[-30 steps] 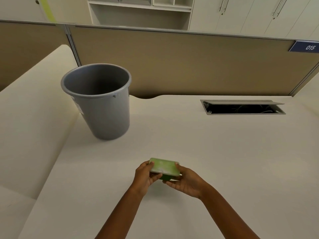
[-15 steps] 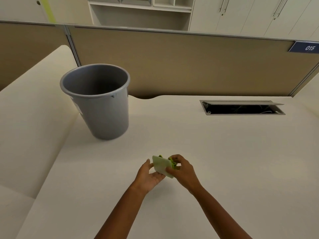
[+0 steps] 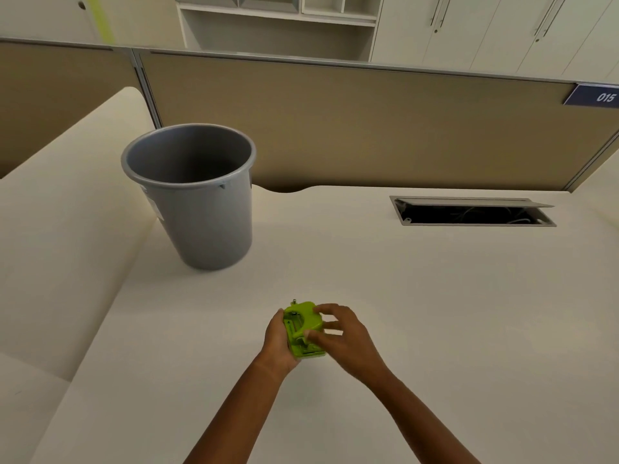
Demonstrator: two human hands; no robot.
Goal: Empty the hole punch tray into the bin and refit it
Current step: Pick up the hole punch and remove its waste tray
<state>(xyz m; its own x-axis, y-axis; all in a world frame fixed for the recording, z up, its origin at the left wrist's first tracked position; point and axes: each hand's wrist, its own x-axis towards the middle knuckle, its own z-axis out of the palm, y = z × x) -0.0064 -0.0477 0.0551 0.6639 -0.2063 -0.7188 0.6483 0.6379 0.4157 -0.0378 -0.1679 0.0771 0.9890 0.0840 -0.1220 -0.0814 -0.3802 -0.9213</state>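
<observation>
A small lime-green hole punch is held between both hands low over the white desk, its lever side facing up. My left hand cups it from the left and below. My right hand touches its right side with thumb and fingertips, the fingers spread. The tray underneath is hidden from me. A grey plastic bin stands upright on the desk, up and to the left of the hands, its mouth open.
A cable hatch with its lid raised is set into the desk at the back right. A tan partition runs behind the desk. A second desk surface adjoins on the left.
The punch was held with its pale underside up, then tipped on edge, and now has its green lever side up. Both hands stayed in about the same place.
</observation>
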